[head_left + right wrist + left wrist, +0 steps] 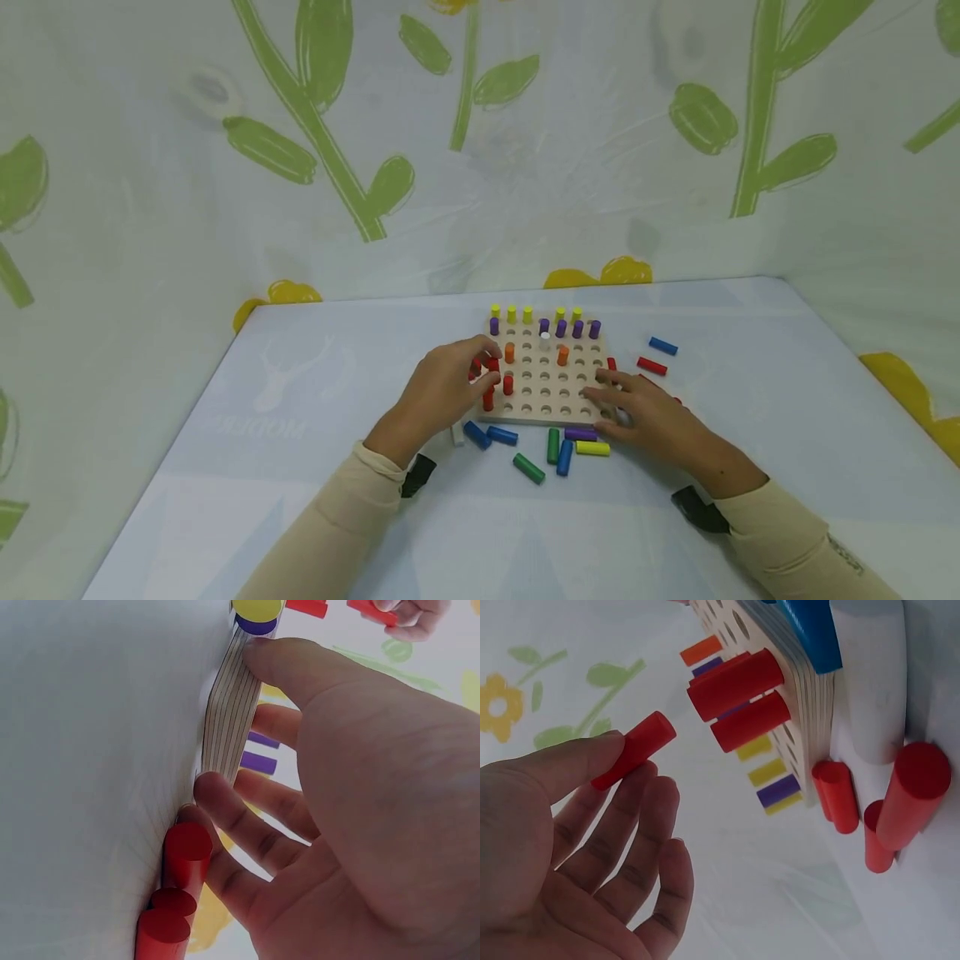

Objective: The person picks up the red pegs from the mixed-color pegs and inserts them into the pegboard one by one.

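Note:
A wooden pegboard [536, 383] with rows of round holes lies on the table. My left hand [442, 379] is over its left side and pinches a red peg [646, 742] between thumb and fingers, clear of the board in the left wrist view. Red pegs [742, 686] stand in the board beside that hand. At the board's right edge, my right hand [648, 417] rests with loosely extended fingers, its thumb [281, 664] and fingertips against the layered side. Yellow pegs [527, 315] and purple pegs [577, 329] stand in the back rows; orange pegs [562, 357] and a white peg [545, 341] stand farther forward.
Loose blue pegs [502, 435], green pegs [528, 468], a purple peg [580, 434] and a yellow peg [592, 448] lie in front of the board. Right of it lie a blue peg [663, 345] and several red pegs [652, 366]. A patterned cloth wall [525, 208] rises behind the table.

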Motion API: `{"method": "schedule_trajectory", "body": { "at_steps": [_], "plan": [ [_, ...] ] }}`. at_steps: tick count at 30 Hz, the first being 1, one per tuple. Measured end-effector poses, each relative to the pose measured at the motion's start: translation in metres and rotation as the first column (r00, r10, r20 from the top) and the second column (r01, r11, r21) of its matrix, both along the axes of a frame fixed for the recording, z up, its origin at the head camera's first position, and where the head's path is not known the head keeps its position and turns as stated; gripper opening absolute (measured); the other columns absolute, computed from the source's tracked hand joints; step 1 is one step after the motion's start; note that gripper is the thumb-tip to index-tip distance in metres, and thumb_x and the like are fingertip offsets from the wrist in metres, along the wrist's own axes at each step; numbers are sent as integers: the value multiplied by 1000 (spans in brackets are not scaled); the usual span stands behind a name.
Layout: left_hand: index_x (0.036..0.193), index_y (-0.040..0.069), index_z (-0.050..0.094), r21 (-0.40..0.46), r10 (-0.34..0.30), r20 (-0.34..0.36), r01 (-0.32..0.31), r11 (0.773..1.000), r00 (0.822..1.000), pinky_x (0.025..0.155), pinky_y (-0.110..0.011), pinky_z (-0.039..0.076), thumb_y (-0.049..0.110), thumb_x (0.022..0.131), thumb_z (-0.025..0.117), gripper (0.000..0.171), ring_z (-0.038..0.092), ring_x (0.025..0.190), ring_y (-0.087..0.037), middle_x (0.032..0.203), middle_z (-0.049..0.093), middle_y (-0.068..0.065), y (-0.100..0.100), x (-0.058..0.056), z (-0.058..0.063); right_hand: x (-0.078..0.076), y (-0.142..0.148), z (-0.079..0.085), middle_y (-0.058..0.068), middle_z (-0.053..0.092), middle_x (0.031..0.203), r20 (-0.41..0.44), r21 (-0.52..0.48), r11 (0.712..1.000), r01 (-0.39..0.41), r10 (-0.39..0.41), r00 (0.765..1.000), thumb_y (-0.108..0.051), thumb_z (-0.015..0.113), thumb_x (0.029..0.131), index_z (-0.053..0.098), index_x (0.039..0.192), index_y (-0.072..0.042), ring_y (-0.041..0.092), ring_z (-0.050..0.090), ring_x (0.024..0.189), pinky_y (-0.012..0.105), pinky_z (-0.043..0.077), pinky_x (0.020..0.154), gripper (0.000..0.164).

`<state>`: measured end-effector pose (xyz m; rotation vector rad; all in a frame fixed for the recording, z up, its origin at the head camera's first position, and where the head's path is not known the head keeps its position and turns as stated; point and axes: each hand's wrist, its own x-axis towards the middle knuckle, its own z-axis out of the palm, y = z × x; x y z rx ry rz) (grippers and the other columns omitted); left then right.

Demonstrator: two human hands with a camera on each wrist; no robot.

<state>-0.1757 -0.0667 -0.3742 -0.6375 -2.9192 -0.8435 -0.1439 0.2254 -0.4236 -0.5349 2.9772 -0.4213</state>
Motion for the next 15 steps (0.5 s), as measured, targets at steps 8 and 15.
{"method": "schedule_trajectory", "body": {
  "at_steps": [8,15],
  "plan": [
    [116,18,65,-34,-52,24,52,998,998,75,-23,54,19,88,78,31,64,86,-9,95,72,5,6,2,-5,0,-1,0,13,49,151,3,-8,1000,17,-17,1000,-34,78,86,62,138,-22,40,45,138,58,47,102,55],
    [113,21,66,-62,-72,34,74,995,997,68,-25,47,25,88,78,28,57,75,-11,79,65,8,8,2,-10,-1,-1,1,14,49,150,-6,-10,1000,0,-1,1000,-32,80,85,62,137,-21,41,47,136,57,48,101,56]
  ]
}}
